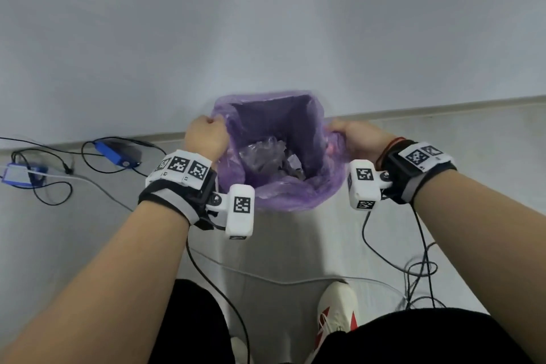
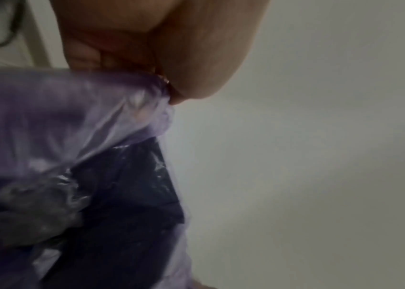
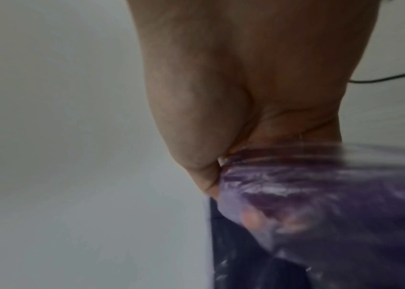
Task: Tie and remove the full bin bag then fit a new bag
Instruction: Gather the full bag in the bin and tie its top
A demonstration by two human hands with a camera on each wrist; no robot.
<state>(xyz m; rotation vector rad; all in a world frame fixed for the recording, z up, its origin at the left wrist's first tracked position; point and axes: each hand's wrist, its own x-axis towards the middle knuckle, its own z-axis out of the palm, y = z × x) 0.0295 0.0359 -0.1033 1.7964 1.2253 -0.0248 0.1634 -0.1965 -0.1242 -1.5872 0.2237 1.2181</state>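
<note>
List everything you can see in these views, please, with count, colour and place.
bin bag: one, purple, lining the bin at the wall, mouth open.
bin: one, dark, inside the bag's folded-over rim.
crumpled plastic: some, greyish, inside the bag.
blue devices: two, on the floor at left, by the skirting.
cables: several, black and white, across the floor.
shoe: one, white and red, near the bottom edge.
wrist cameras: two, white with black markers, strapped on.
left hand: grips the bag's left rim.
right hand: grips the bag's right rim.
</note>
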